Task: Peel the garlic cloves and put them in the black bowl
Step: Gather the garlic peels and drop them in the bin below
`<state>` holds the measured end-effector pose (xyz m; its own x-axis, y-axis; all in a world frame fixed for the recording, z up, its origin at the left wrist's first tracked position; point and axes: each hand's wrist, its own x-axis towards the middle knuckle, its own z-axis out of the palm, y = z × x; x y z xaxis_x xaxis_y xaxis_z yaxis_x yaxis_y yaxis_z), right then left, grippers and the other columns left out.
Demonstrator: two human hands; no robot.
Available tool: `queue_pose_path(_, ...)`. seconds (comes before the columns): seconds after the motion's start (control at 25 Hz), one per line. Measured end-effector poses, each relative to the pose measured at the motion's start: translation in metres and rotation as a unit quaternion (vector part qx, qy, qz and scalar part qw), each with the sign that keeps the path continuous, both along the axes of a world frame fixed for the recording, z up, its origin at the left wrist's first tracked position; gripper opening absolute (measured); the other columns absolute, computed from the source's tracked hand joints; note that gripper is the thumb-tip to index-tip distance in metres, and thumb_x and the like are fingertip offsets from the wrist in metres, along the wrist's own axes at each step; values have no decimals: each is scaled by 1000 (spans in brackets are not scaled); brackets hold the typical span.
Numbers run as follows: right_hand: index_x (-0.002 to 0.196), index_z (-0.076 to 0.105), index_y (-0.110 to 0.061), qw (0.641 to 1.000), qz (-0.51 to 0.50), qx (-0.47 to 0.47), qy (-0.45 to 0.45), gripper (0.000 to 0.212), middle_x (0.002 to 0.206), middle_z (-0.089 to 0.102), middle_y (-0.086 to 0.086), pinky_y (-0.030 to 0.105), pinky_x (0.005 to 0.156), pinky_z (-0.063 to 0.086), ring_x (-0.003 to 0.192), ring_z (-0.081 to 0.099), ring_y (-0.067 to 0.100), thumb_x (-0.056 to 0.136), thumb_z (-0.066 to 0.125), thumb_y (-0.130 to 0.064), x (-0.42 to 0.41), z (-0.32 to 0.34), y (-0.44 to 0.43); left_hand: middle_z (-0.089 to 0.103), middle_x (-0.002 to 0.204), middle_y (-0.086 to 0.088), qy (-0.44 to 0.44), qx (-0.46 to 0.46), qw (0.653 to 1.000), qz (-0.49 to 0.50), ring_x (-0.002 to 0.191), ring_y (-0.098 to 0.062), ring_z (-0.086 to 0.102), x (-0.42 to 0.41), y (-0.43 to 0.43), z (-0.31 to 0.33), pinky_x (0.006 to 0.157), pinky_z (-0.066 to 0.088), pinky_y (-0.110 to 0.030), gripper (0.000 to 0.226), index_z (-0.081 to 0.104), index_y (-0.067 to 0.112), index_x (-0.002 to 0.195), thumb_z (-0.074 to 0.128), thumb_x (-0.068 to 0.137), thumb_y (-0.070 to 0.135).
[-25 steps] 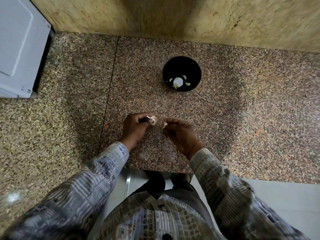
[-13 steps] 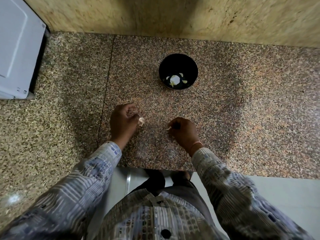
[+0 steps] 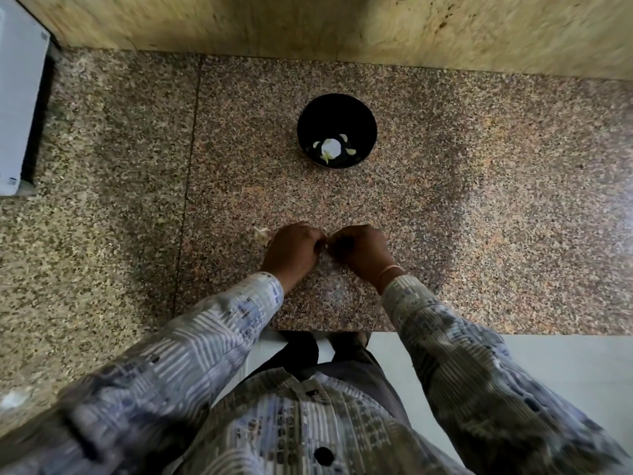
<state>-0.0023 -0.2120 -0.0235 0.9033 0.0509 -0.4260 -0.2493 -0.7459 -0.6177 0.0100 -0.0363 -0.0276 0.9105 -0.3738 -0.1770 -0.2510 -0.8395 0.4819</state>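
Now both hands meet near the front edge of the speckled granite counter [image 3: 479, 217]: left hand [image 3: 291, 250] and right hand [image 3: 363, 250] curl fingertips together, pinching a small pale garlic clove [image 3: 323, 247] that barely shows between them. Straight beyond, well apart, sits the round black bowl [image 3: 337, 108] holding peeled white cloves [image 3: 331, 148]. A papery scrap of garlic skin [image 3: 262, 234] lies just beside the left hand.
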Motion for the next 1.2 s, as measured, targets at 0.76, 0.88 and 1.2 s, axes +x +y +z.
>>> queue_pose_path(0.76, 86, 82, -22, 998, -5, -35, 52, 5, 83, 77, -2, 32, 79, 61, 74, 71, 10, 88, 77, -21, 13, 1, 2, 75, 93, -5, 8, -66, 998, 24, 87, -29, 71, 2, 1, -12, 81, 58, -37, 14, 83, 17, 93, 74, 82, 13)
queue_pose_path(0.88, 88, 83, -26, 998, -38, -33, 40, 9, 88, 79, -6, 25, 81, 58, 77, 71, 8, 87, 77, -20, 16, 1, 2, 77, 92, -5, 20, -70, 997, 35, 87, -28, 72, 4, 0, -10, 82, 59, -36, 14, 83, 17, 92, 75, 81, 12)
queue_pose_path(1.2, 77, 79, -29, 996, -65, -42, 53, 13, 79, 76, -8, 28, 75, 62, 72, 72, 8, 86, 78, -20, 13, 4, 2, 78, 89, -5, 10, -76, 997, 25, 84, -27, 73, 6, 0, -9, 80, 56, -31, 12, 83, 15, 87, 78, 79, 9)
